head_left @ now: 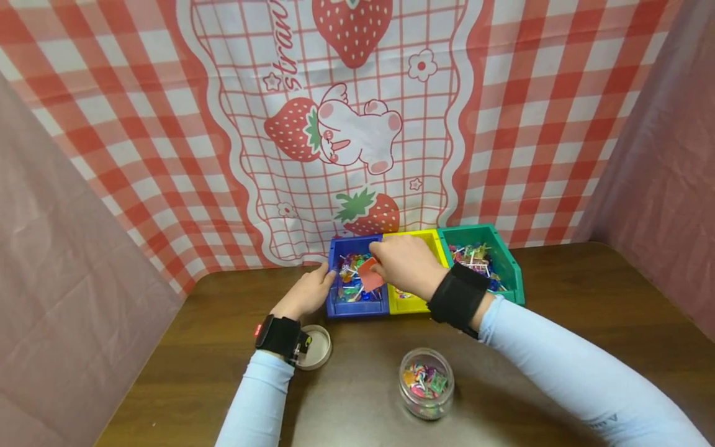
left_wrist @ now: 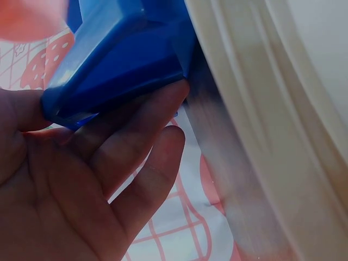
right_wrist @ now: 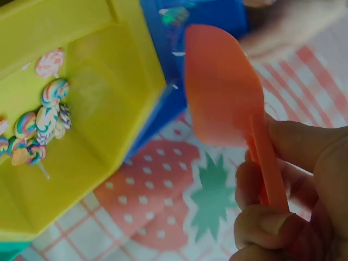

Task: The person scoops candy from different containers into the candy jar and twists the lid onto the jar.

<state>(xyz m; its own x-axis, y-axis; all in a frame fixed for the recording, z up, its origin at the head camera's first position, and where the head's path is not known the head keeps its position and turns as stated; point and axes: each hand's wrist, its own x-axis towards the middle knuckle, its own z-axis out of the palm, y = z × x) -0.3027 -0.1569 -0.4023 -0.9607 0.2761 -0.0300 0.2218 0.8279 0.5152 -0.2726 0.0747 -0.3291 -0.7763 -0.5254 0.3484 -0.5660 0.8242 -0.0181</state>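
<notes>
My right hand (head_left: 410,264) grips the handle of a coral-orange plastic spatula (right_wrist: 223,81), its broad blade over the blue bin (head_left: 357,310). Small shiny wrapped candies and lollipop sticks fill that bin. At the bin's left side, my left hand (head_left: 304,293) holds the wall, with the thumb at the rim and fingers along the outside in the left wrist view. Under my right forearm is the yellow bin (head_left: 410,305), partly hidden; the right wrist view shows a few swirl lollipops (right_wrist: 48,119) in it.
A green bin (head_left: 516,273) with more small candies stands at the right end of the row. Nearer on the wooden table are a clear jar (head_left: 426,406) of mixed candies and a whitish round lid (head_left: 319,347) beside my left wrist. A strawberry-print cloth (head_left: 357,124) hangs behind.
</notes>
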